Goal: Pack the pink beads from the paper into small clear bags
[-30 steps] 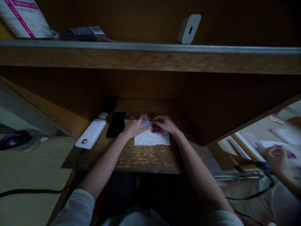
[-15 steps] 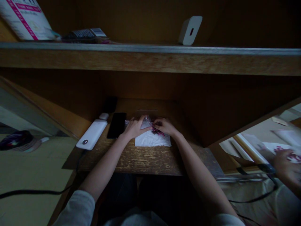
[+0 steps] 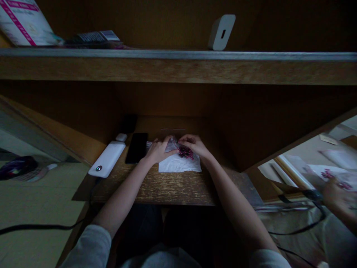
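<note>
A small clear plastic bag [image 3: 172, 144] with pink beads [image 3: 185, 152] in it lies over a white sheet [image 3: 178, 165] on the wooden desk [image 3: 156, 188]. My left hand [image 3: 157, 150] pinches the bag's left side with closed fingers. At the bag's right top edge my right hand [image 3: 194, 144] has its fingers curled, just above the beads. The two hands almost meet over the bag. The light is dim, so the bag's opening is hard to make out.
A black phone [image 3: 136, 147] and a white power bank [image 3: 107, 159] lie left of the sheet. A shelf [image 3: 178, 59] above carries a white box [image 3: 221, 32] and a booklet [image 3: 21, 22]. At the far right another person's hand [image 3: 337, 197] works over a sheet with pink beads.
My right hand's fingers shifted slightly along the bag's top edge, and more of the beads show now. The other person's hand at the right moved lower and further right.
</note>
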`<state>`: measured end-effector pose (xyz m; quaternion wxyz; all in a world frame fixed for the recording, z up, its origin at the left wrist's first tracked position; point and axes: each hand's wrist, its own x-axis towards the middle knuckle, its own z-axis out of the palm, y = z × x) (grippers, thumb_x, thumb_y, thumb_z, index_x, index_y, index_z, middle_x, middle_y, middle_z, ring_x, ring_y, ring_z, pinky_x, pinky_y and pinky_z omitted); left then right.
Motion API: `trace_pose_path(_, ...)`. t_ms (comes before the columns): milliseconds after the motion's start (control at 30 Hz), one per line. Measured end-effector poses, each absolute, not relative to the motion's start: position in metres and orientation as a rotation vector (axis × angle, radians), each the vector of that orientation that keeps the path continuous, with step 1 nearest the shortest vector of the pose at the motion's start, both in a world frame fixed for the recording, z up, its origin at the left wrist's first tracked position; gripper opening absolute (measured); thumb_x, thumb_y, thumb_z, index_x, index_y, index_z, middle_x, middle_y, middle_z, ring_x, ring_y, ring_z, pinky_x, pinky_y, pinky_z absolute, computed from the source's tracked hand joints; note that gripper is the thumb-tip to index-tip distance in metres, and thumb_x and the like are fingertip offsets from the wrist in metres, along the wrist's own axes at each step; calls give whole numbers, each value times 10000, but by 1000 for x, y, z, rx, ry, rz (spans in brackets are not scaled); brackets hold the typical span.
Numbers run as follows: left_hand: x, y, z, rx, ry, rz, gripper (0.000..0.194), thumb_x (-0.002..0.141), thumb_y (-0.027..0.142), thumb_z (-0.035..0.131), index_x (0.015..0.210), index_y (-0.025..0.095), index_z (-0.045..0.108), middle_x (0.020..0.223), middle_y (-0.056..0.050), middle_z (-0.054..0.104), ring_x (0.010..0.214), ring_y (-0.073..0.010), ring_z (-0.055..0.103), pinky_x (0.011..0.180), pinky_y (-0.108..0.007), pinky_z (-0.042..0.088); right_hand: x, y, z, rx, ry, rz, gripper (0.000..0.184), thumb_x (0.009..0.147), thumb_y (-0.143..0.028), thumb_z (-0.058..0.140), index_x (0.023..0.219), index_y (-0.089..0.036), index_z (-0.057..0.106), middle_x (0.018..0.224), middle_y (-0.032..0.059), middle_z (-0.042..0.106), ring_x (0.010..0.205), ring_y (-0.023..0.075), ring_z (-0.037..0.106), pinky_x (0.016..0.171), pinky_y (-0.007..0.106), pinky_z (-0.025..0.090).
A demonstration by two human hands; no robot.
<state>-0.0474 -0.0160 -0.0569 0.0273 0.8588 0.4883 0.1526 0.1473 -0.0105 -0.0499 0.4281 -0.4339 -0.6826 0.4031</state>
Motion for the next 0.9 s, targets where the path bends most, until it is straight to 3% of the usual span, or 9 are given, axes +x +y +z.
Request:
trace_pose_path(267,-49,-15,-57,2665,1510,497,654,819,612,401,1306,179,346,1050,-114,653,930,-283,629,842,-416,437,142,-9,-54,-1016,-1719,1018,175,734,-314,596,810,-163,639,769,31,650,687,132,581,646,242,449)
trace_pose_path(633,-48,-16,-56,2670,1544,508,669,814,633,381,1318,197,335,1087,-120,637,959,-292,614,836,-420,437,157,0,-71,-1372,-2113,531,173,759,-241,545,861,-191,676,898,57,689,790,184,618,720,274,437)
trace_pose_path(900,-49,-15,-57,2680,1554,469,670,822,621,380,1324,181,319,1025,-105,660,928,-272,627,851,-415,431,150,-3,-70,-1491,-2256,431,176,747,-257,559,857,-198,684,890,45,684,775,171,595,700,245,400)
